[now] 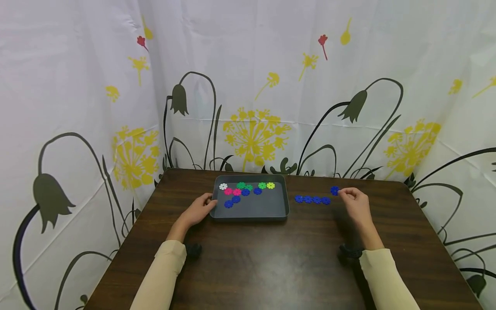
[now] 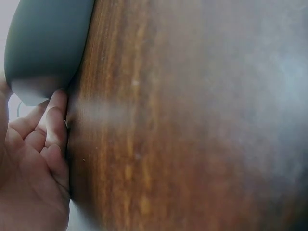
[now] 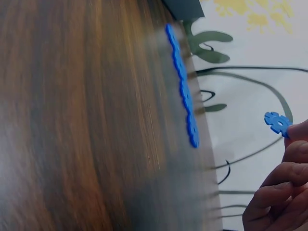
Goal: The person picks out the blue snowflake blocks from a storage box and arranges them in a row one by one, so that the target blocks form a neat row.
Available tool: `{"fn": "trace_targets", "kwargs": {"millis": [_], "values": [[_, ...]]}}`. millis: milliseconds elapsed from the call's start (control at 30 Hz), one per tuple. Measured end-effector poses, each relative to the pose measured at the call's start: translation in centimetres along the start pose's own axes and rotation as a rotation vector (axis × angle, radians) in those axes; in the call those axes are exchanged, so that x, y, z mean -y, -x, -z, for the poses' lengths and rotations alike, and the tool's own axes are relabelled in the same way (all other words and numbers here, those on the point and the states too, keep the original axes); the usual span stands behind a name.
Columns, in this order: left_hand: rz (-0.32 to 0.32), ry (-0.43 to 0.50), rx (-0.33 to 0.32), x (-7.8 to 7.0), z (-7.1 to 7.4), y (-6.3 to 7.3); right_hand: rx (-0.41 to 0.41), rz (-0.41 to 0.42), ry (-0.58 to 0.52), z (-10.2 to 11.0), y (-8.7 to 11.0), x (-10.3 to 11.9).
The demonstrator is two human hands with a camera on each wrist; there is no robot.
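Aloft, blue disc (image 3: pixel 275 120), pinched in right grip (image 1: pixel 355 206)

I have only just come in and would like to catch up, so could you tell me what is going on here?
A person's right hand pinches a notched blue disc, held up off the wooden table. A row of four blue discs lies on the table, to the right of the grey tray. The left hand holds the tray by its left edge. Inside it are loose discs in blue, green, pink, white and yellow.
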State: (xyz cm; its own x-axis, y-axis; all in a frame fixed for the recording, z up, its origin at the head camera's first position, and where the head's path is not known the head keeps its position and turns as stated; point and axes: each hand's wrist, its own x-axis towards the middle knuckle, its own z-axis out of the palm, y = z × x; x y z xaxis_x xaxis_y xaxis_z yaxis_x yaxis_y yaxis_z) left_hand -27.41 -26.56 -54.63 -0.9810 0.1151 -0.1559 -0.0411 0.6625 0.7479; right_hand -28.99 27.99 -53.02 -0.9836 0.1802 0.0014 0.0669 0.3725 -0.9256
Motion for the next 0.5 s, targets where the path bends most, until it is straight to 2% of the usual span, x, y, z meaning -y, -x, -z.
{"fn": "trace_targets", "kwargs": {"millis": [233,367,500], "values": [[-0.007,0.004,-0.003,0.0,0.0,0.1,0.010,-0.069,-0.032,1.2,-0.9,-0.9],[-0.002,-0.002,-0.004,-0.2,0.1,0.1,0.082,-0.118,-0.071,1.7,-1.4,-2.2],[-0.002,-0.008,0.000,-0.1,0.1,0.1,0.163,-0.211,-0.125,1.9,-1.9,-3.2]]}}
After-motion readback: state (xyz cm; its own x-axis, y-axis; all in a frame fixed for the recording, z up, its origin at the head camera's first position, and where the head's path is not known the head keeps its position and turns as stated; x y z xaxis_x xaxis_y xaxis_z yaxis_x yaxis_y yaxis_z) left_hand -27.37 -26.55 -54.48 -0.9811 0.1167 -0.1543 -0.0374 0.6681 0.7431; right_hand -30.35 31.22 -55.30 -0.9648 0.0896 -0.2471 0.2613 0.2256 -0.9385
